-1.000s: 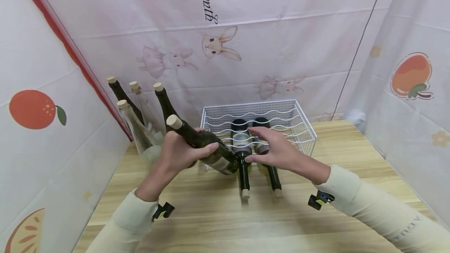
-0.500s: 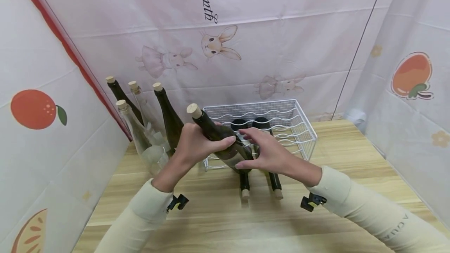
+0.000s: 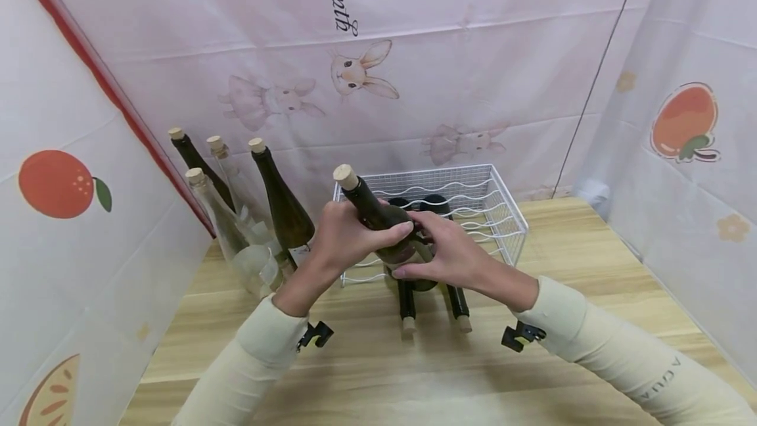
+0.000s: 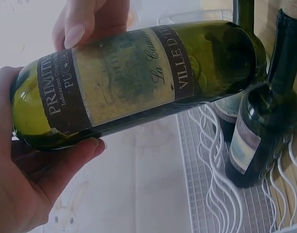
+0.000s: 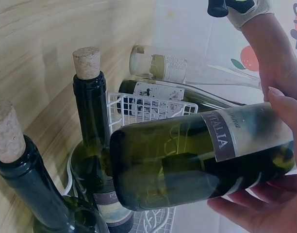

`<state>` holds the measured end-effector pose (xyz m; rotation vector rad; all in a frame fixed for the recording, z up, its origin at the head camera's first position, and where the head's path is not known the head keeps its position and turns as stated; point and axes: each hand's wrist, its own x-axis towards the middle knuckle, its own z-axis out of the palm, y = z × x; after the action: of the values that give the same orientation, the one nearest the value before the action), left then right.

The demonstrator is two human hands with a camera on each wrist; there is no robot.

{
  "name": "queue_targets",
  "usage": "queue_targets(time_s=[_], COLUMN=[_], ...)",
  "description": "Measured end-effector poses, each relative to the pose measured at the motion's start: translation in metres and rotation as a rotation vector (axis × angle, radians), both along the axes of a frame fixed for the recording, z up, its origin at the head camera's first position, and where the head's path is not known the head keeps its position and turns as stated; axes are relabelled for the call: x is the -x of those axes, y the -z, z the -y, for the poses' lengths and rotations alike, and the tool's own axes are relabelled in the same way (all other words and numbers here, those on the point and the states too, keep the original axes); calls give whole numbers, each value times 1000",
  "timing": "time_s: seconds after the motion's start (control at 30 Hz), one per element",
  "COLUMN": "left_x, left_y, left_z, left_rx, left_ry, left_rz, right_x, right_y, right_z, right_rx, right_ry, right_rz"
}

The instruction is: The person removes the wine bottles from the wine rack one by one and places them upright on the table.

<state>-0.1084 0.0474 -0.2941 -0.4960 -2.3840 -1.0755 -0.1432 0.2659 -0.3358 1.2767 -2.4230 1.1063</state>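
Observation:
A green wine bottle point(image 3: 369, 206) with a cork is tilted over the white wire rack point(image 3: 505, 215), its neck up and to the left. Around its shoulder grips my left hand point(image 3: 345, 238). My right hand point(image 3: 458, 252) holds the lower body, with the thumb on the label side in the left wrist view. The label point(image 4: 129, 77) is cream with dark bands. Below, two dark corked bottles lie in the rack, a left one point(image 3: 407, 304) and a right one point(image 3: 458, 301), necks toward me. The held bottle partly covers the left one.
Left of the rack stand several corked bottles, including a dark green one point(image 3: 280, 199) and a clear one point(image 3: 227, 235). They are close together on the wooden table point(image 3: 378, 380). A printed curtain point(image 3: 473, 84) hangs behind, with others at both sides.
My left hand has carried the bottle rightward over the rack, and the bottle has become more upright. My right hand, apart from it one second ago, now holds its lower body.

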Motion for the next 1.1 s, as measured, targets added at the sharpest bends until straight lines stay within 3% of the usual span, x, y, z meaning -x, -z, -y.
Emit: queue_targets(time_s=[0.33, 0.5, 0.7, 0.93, 1.1], left_x=[3, 4, 8, 10, 11], left_y=[0, 1, 3, 7, 8], left_z=[-20, -24, -25, -26, -24], left_rx=[-46, -50, -32, -40, -48], left_ry=[-13, -19, 71, 150, 221], left_rz=[89, 154, 170, 286, 306], right_x=[-3, -4, -4, -4, -3], right_y=[-5, -8, -9, -10, -15], right_z=[-7, -13, -22, -35, -48], right_rx=[-5, -23, -20, -8, -7], right_ry=[137, 158, 154, 177, 200], right_rz=[-21, -30, -36, 1, 31])
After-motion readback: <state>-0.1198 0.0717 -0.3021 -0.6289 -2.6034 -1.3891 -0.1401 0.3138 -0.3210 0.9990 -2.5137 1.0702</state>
